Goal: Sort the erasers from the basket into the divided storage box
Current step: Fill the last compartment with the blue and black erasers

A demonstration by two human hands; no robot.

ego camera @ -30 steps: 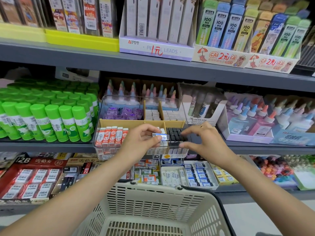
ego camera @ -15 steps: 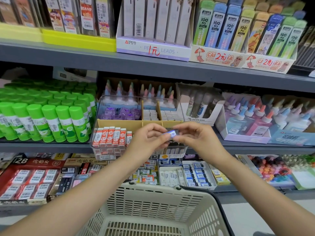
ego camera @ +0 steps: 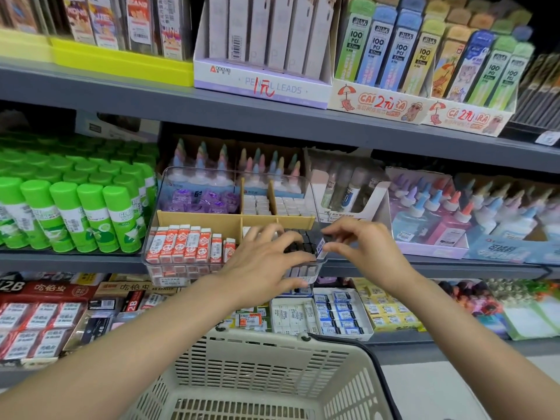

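A clear divided storage box (ego camera: pixel 151 234) with cardboard dividers stands on the middle shelf. Its front left compartment holds red-and-white erasers (ego camera: pixel 181 244). Black erasers (ego camera: pixel 303 246) fill the front right one. My left hand (ego camera: pixel 260 262) lies over the black erasers with fingers spread and nothing held. My right hand (ego camera: pixel 360 250) pinches a small blue-labelled eraser (ego camera: pixel 320 249) between thumb and fingers at the right end of the black row. The beige slotted basket (ego camera: pixel 260 336) sits below my arms; no eraser shows in the visible part of its inside.
Green glue sticks (ego camera: pixel 91 213) stand left of the box and glue bottles (ego camera: pixel 439 213) right of it. The rear compartments hold purple (ego camera: pixel 206 198) and white erasers (ego camera: pixel 257 204). Trays of packaged erasers (ego camera: pixel 339 310) fill the shelf below. Pencil lead boxes (ego camera: pixel 263 83) sit above.
The blue-labelled eraser passed from my left hand to my right, which carried it down to the right end of the black row. My left hand opened and settled onto the black erasers.
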